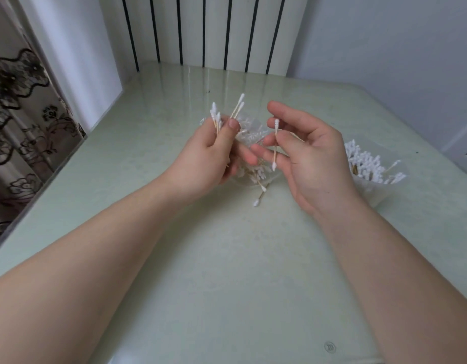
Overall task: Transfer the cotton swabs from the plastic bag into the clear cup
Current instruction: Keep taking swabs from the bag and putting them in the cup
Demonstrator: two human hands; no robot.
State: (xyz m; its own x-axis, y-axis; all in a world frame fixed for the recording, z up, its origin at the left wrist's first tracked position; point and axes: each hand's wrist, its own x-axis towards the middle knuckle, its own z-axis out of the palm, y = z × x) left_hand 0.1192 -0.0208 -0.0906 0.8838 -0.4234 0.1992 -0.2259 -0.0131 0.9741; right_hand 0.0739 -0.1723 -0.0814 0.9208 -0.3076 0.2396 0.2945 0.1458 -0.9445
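We see a pale green desk (227, 271) filling most of the view. A white radiator (208, 30) stands at 12 o'clock and a flowered curtain (19, 114) hangs at 9 o'clock. Both bare forearms come in from 6 o'clock and meet near centre.

Left hand (214, 151), just 9 o'clock of centre: fingers curled, thumb pressed on top, gripping a bunch (216, 119) of swabs. Their white tips fan up toward 12 o'clock.

Right hand (306, 156), just 3 o'clock of centre: palm toward us, fingers loosely curled, pinching a single swab (275, 145) held roughly upright.

Cup (369, 190) sits on the desk at 3 o'clock, just beyond the right hand, packed with swabs, tips up.

Bag (249, 134) is crinkled clear plastic lying between and under the hands at centre, with swabs inside. We cannot tell if either hand touches it.

Loose swabs (260, 195) lie on the desk at the bag's 6 o'clock edge.
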